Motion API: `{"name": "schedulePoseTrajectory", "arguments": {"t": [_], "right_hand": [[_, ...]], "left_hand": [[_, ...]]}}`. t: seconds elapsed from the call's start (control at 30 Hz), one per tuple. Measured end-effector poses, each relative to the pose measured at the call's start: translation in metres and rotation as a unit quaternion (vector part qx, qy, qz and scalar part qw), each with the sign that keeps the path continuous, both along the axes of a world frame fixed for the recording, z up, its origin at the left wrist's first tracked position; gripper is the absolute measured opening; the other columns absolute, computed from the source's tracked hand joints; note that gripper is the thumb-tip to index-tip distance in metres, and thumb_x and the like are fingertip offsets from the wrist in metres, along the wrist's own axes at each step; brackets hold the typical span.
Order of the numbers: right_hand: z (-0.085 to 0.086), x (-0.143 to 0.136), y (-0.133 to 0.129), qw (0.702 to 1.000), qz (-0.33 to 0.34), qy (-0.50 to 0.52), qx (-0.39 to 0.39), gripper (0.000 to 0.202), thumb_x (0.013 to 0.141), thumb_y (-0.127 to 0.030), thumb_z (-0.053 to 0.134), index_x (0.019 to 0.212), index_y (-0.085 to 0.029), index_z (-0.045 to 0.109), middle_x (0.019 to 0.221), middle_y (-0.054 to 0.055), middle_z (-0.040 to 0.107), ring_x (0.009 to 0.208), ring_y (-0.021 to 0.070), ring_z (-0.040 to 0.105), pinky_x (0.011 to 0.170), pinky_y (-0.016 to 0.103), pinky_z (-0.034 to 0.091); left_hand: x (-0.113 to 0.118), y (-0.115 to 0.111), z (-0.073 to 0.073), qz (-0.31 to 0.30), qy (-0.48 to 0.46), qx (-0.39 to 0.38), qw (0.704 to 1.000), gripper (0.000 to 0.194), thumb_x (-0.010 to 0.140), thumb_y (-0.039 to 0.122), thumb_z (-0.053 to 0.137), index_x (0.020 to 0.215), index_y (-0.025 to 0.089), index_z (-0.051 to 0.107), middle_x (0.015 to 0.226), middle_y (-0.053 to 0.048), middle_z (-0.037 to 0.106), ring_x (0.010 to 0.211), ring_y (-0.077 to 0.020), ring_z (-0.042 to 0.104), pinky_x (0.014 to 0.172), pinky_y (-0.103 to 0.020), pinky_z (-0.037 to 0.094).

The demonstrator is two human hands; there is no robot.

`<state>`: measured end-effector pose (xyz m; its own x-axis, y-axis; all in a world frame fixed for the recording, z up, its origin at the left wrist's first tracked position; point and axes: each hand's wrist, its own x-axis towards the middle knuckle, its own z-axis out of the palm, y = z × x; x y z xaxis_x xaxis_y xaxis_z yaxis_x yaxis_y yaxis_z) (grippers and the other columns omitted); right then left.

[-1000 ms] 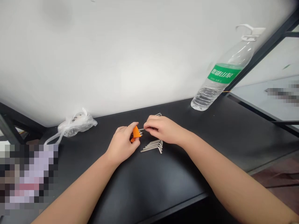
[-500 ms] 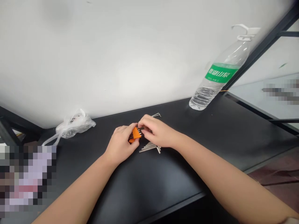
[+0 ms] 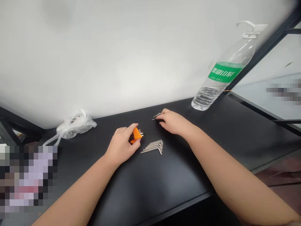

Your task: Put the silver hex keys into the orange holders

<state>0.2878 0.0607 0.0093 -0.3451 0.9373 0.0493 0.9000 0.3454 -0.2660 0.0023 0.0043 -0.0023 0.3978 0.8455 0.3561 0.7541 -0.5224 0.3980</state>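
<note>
My left hand [image 3: 122,142] is closed around an orange hex key holder [image 3: 137,134], with several metal key ends showing at its right side. Farther back, my right hand [image 3: 172,121] has its fingertips pinched at the bent end of a thin hex key [image 3: 157,115] low over the black surface. A second thin piece lies close beside it; the fingers partly cover both. Between the hands and nearer to me, several silver L-shaped hex keys [image 3: 154,146] lie side by side in a row graded by length.
The black tabletop [image 3: 145,182] meets a white wall behind. A large water bottle [image 3: 216,78] with a green label stands at the back right. A clear plastic bag [image 3: 76,125] lies at the back left. Dark metal frame bars [image 3: 265,51] rise at the sides.
My right hand has moved from the orange holder back and to the right, onto the thin hex keys. The row of keys is now uncovered. My left hand stays on the holder.
</note>
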Motion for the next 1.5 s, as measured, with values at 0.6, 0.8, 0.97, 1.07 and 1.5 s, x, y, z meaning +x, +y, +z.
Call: {"name": "schedulePoseTrajectory", "arguments": {"t": [0.6, 0.8, 0.97, 1.07, 1.5], "right_hand": [[0.029, -0.047, -0.036, 0.965, 0.181, 0.189, 0.018, 0.015, 0.092, -0.011, 0.056, 0.091, -0.02, 0.067, 0.09, 0.002, 0.061, 0.075, 0.0137, 0.054, 0.069, 0.027, 0.041], [0.025, -0.042, -0.035, 0.962, 0.212, 0.169, 0.046, 0.024, 0.097, -0.013, 0.056, 0.106, -0.023, 0.075, 0.098, 0.005, 0.064, 0.081, 0.016, 0.059, 0.075, 0.029, 0.046], [0.025, -0.041, -0.038, 0.963, 0.214, 0.155, 0.048, 0.025, 0.1, -0.016, 0.054, 0.107, -0.025, 0.077, 0.104, 0.005, 0.065, 0.083, 0.016, 0.061, 0.078, 0.03, 0.048], [0.026, -0.04, -0.04, 0.964, 0.207, 0.153, 0.061, 0.026, 0.101, -0.016, 0.053, 0.109, -0.025, 0.076, 0.106, 0.006, 0.066, 0.084, 0.0162, 0.061, 0.078, 0.03, 0.049], [0.034, -0.033, -0.045, 0.962, 0.198, 0.172, 0.078, 0.03, 0.101, -0.014, 0.052, 0.112, -0.025, 0.078, 0.107, 0.007, 0.069, 0.089, 0.0187, 0.065, 0.081, 0.032, 0.051]], "left_hand": [[0.003, -0.002, 0.006, -0.015, 0.037, 0.007, 0.999, 0.041, 0.087, 0.028, 0.067, 0.127, 0.027, 0.062, 0.082, 0.001, 0.069, 0.081, -0.0203, 0.066, 0.091, -0.037, 0.053], [0.005, -0.004, 0.01, -0.022, 0.041, -0.005, 0.999, 0.037, 0.088, 0.029, 0.066, 0.125, 0.028, 0.062, 0.081, 0.002, 0.067, 0.078, -0.0193, 0.064, 0.086, -0.034, 0.053], [0.005, -0.003, 0.009, -0.039, 0.043, -0.011, 0.998, 0.036, 0.088, 0.026, 0.065, 0.124, 0.029, 0.063, 0.081, 0.002, 0.065, 0.077, -0.0184, 0.062, 0.086, -0.034, 0.052], [0.005, -0.003, 0.008, -0.035, 0.036, -0.014, 0.999, 0.038, 0.089, 0.027, 0.065, 0.127, 0.029, 0.062, 0.081, 0.002, 0.065, 0.078, -0.0185, 0.062, 0.086, -0.034, 0.052], [0.003, -0.001, 0.004, -0.024, 0.006, -0.021, 0.999, 0.046, 0.089, 0.027, 0.067, 0.134, 0.029, 0.06, 0.096, -0.001, 0.071, 0.088, -0.0196, 0.068, 0.089, -0.035, 0.054]]}}
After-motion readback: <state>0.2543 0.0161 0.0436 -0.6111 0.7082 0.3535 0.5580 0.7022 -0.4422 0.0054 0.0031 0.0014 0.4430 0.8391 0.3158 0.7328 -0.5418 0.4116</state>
